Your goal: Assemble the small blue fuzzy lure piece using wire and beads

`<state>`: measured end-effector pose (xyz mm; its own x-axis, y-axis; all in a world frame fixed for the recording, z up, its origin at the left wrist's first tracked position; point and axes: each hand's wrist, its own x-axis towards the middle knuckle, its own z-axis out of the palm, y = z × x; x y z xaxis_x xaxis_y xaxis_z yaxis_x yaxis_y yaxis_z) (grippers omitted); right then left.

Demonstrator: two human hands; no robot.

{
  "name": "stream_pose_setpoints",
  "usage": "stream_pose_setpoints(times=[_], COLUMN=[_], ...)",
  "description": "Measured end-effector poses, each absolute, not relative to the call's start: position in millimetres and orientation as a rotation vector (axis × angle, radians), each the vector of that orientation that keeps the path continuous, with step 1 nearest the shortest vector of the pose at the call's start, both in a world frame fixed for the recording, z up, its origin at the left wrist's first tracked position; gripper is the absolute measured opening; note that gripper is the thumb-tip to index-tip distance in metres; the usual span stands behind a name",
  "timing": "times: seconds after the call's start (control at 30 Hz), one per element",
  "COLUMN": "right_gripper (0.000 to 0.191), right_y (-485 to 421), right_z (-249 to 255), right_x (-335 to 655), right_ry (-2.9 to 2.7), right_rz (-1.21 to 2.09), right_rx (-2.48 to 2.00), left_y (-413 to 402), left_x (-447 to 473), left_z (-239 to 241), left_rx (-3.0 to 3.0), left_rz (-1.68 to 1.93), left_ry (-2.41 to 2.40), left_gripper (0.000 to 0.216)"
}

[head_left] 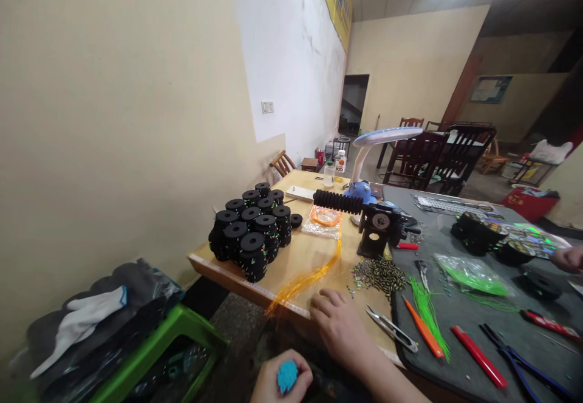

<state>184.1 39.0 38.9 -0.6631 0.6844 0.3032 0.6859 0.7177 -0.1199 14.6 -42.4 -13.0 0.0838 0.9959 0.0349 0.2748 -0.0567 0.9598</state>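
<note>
My left hand, low in the view, is closed around a small teal clump with a ragged top. I cannot tell what kind of thing it is. My right hand rests on the table's front edge, fingers loosely bent and slightly apart, with nothing visible in them. Beside its fingertips, a bundle of thin orange strands trails over the edge from an orange coil in a clear bag. A pile of small dark metallic beads lies just beyond that hand, and metal thread snips lie to its right.
Black foam spools with coloured bits stand at left. A black clamp device and blue desk lamp stand behind. Green strands, an orange-handled tool and blue-handled pliers lie right. Another person's hand appears far right.
</note>
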Motion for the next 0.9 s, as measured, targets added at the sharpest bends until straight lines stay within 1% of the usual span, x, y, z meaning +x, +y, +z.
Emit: stream_pose_setpoints(times=[0.1,0.23,0.47,0.77,0.9], right_gripper=[0.019,0.026,0.025,0.024,0.023], right_y=[28,19,14,10,12], right_z=[30,17,6,4,3], right_x=[189,194,200,207,207], right_ry=[-2.578,-2.489,-2.425,-2.400,-2.380], right_rz=[0.001,-0.052,-0.073,-0.011,0.002], right_rx=[-1.054,-1.075,-1.025,-1.040,-1.032], left_y=[-43,-41,-30,-31,-33], left_x=[14,18,27,36,47], left_z=[-17,-20,-12,-23,-24], left_rx=[1.213,0.841,0.515,0.414,0.506], left_rz=[1.149,1.139,1.164,1.078,1.013], left_ry=[1.337,1.294,1.322,1.207,1.201], left_gripper=[0.030,0.047,0.070,0.075,0.069])
